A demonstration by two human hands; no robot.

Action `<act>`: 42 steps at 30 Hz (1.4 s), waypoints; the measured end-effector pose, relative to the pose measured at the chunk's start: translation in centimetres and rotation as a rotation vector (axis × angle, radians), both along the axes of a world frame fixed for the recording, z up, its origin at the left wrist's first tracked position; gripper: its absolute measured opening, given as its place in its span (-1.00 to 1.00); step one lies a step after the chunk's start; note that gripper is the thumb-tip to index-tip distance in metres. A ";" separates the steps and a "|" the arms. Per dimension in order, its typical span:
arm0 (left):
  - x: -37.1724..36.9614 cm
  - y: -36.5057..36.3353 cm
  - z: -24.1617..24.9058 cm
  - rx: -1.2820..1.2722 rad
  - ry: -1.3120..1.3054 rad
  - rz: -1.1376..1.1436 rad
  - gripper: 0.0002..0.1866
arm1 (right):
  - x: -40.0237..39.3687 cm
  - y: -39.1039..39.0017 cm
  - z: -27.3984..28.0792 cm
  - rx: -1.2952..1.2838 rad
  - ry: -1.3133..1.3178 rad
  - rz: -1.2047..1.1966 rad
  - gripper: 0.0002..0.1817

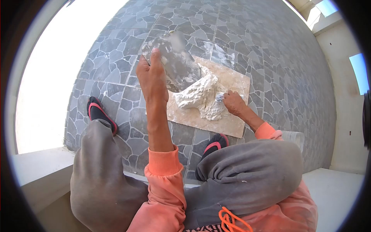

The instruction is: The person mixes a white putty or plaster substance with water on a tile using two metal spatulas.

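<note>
Both hands are busy: the left hand (151,75) grips a smeared trowel blade (172,60) tilted over the plaster mound (201,96) on the board (232,83), the right hand's (233,102) fingers pinch a small scraper (221,96), so wet plaster might slide onto the tiled floor (270,46).
</note>
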State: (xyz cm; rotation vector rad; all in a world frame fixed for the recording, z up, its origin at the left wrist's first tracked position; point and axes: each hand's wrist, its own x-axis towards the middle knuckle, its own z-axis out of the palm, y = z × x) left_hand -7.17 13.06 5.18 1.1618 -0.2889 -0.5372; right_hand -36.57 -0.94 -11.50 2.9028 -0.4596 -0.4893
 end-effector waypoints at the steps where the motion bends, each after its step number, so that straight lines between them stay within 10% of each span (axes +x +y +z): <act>1: -0.2 -0.1 0.2 -0.007 -0.006 0.008 -0.73 | 0.1 0.4 -0.6 0.041 0.064 0.028 -0.89; 42: -0.6 0.4 -0.3 0.030 -0.017 -0.045 -0.71 | 2.7 -4.5 3.2 -0.123 -0.144 0.035 -0.85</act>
